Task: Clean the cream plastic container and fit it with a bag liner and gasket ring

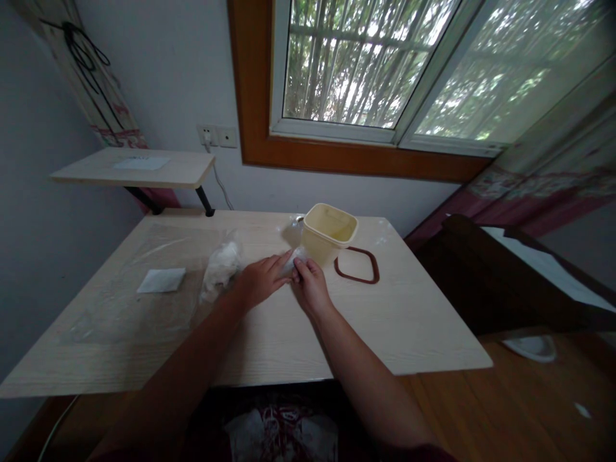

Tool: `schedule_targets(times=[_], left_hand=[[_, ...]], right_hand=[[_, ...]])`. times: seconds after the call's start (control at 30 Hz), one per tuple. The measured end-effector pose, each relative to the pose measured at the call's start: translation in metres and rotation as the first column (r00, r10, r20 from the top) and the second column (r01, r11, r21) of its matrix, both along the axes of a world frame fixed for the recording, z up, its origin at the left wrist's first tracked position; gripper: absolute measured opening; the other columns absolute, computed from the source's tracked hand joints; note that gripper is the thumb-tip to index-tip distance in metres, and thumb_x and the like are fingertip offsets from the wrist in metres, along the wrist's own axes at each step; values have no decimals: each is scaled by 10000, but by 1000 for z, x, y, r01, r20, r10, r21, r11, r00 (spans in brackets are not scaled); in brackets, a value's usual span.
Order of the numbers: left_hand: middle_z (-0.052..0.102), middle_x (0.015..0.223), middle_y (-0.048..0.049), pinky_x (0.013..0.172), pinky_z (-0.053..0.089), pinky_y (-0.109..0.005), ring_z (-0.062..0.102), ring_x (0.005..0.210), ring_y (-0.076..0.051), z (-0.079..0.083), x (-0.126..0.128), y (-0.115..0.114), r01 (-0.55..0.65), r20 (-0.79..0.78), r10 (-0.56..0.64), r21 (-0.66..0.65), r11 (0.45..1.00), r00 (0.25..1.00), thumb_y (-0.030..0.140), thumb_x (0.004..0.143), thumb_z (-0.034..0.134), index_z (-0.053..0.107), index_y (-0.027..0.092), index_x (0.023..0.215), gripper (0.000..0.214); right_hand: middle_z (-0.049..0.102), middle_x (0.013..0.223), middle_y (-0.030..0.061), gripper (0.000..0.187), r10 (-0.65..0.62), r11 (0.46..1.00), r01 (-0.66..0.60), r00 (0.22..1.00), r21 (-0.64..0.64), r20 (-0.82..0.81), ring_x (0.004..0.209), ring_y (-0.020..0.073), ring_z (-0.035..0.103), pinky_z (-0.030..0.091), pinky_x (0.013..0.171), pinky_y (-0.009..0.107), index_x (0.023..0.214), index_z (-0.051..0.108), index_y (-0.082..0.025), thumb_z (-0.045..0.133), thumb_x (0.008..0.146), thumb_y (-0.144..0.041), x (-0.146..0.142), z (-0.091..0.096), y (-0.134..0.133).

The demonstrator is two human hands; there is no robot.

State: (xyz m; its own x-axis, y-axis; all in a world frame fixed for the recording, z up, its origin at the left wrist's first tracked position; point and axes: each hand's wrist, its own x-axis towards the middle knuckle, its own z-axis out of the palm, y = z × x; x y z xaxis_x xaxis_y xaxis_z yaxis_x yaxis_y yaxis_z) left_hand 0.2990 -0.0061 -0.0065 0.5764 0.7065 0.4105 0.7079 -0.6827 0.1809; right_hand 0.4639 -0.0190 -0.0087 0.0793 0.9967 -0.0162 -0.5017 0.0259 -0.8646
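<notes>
My left hand point(262, 279) and my right hand point(310, 285) meet near the middle of a pale wood-grain table point(385, 333). Between their fingertips is a small white translucent wad of plastic point(294, 260), which both hands appear to pinch. Just beyond it stands a cream plastic container point(328, 234), open at the top. A dark red rubber seal ring point(357, 266) lies flat to its right. Left of my left hand is a crumpled white plastic bag point(221, 266). Farther left are a flat white square of paper or cloth point(161, 280) and a clear plastic sheet point(115, 314).
A small pale shelf point(132, 168) stands at the back left, below a wall socket with a plug and cord point(208, 135). A window with a wooden frame point(366, 151) is behind the table. Dark furniture point(481, 269) stands to the right, above a wooden floor point(505, 404).
</notes>
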Motion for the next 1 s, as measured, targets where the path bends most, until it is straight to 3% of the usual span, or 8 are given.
schedule_targets(times=[0.23,0.43,0.57,0.63,0.73,0.8,1.0], left_hand=[[705,1082,-92,886,529,-297,674,1002,-198,-5,6,-1,-42,47,39,73,996,998,334,1051,439,509,203,1448,423],[735,1078,-84,854,542,-275,694,956,-173,-3,-3,1,-133,244,127,11,991,962,322,1056,435,636,201,1325,357],[734,1130,-90,905,544,-283,696,1010,-175,-1,-5,1,-149,313,154,-41,988,937,329,1061,410,628,194,1342,380],[737,1147,-87,924,548,-290,703,1024,-178,-3,-5,1,-103,320,125,-83,991,939,332,1055,421,609,199,1373,393],[709,1269,-90,965,550,-313,696,1105,-198,-7,-5,3,-28,353,85,-164,986,932,332,1029,468,565,217,1423,421],[690,1313,-89,978,547,-322,686,1137,-201,-10,-5,3,-12,390,101,-223,975,915,302,1011,489,525,227,1453,450],[735,968,-45,853,557,-293,711,909,-163,-12,-2,0,80,407,58,-312,947,911,258,1017,446,369,187,1529,523]], right_hand=[[512,588,-60,258,-70,997,65,987,42,144,572,105,402,312,544,247,696,670,-199,788,781,-412,4,-6,2],[679,770,-1,337,-31,999,30,999,-13,-31,671,130,539,412,623,253,863,740,-204,731,814,-538,1,-10,6],[711,821,23,385,68,993,-77,992,-87,-104,679,143,588,452,613,260,878,727,-212,724,781,-584,-3,-9,3],[729,942,22,325,138,990,-139,988,-17,-75,817,156,635,499,722,262,944,729,-226,790,746,-476,-5,-9,-1],[721,1145,24,452,234,969,-235,972,80,19,1049,184,643,496,936,307,1109,713,-259,862,688,-327,-6,-9,-7],[725,1162,35,479,253,961,-260,964,91,78,1068,197,647,482,983,337,1130,709,-257,874,685,-315,-6,-9,-7],[741,936,15,309,169,981,-178,979,77,111,861,172,646,496,853,298,975,719,-215,795,788,-449,-4,-17,1]])
